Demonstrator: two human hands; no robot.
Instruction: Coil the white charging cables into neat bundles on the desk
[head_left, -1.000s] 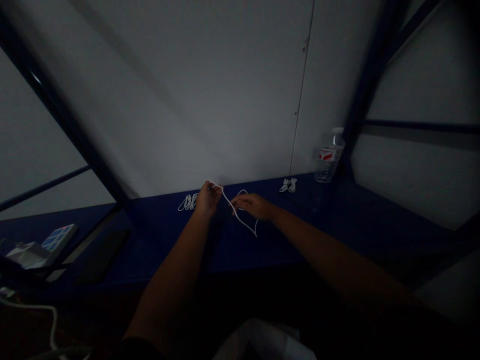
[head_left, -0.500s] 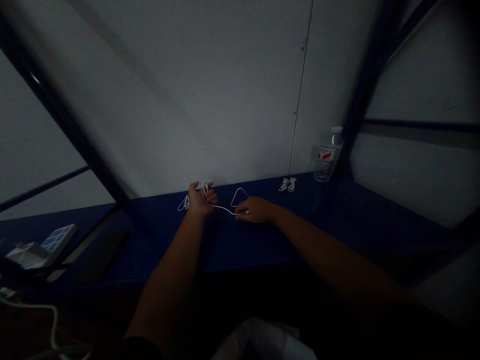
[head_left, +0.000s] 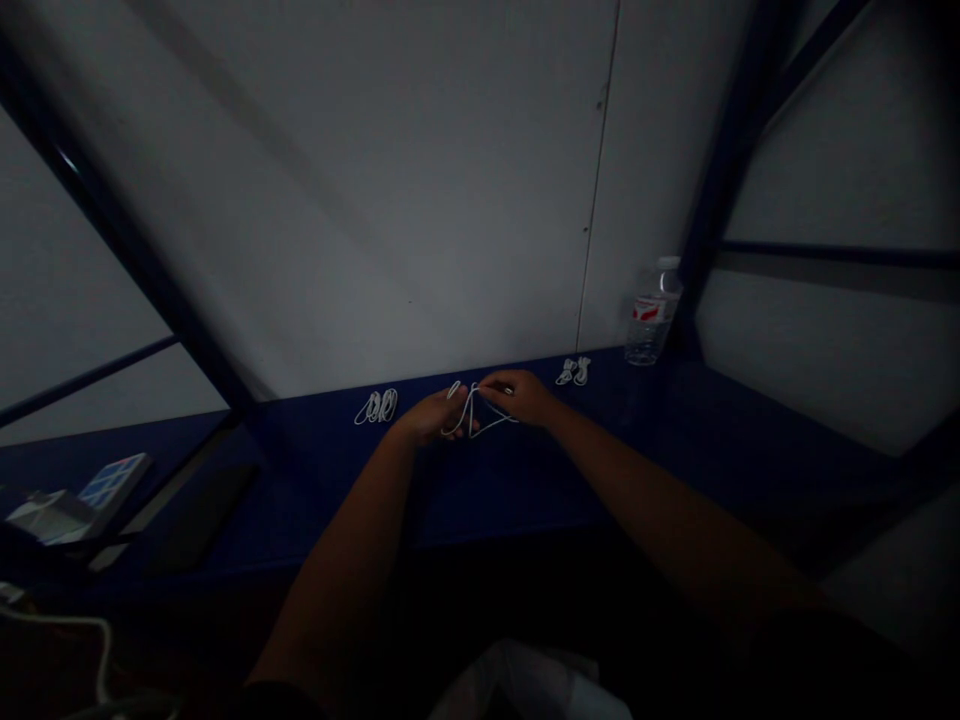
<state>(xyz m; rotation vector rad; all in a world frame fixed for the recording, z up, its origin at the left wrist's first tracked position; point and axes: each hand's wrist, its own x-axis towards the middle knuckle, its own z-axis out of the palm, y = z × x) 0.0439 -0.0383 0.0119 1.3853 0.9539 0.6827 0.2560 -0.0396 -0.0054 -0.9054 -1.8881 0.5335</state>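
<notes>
A thin white cable (head_left: pixel 491 427) runs in loops between my two hands, above the blue shelf (head_left: pixel 480 500). My left hand (head_left: pixel 435 415) is closed on one part of it, and a small loop stands up by the thumb. Close on the right, my right hand (head_left: pixel 521 395) pinches another stretch of the cable between thumb and fingers. To the left of my left hand lie coiled white cables (head_left: pixel 380 406). Farther right, near the wall, rest two small white cable bundles (head_left: pixel 573 371). The dim light hides the cable's ends.
A clear plastic bottle (head_left: pixel 652 312) with a red and white label stands at the back right. Blue frame posts (head_left: pixel 127 230) rise at both sides. On the left are a white and blue box-like object (head_left: pixel 112 485), a dark flat object (head_left: pixel 201 520) and a thick pale cable (head_left: pixel 105 650).
My left hand has moved right and turned over, closer to my right hand. My right hand has risen slightly. The cable between them is now gathered into shorter loops.
</notes>
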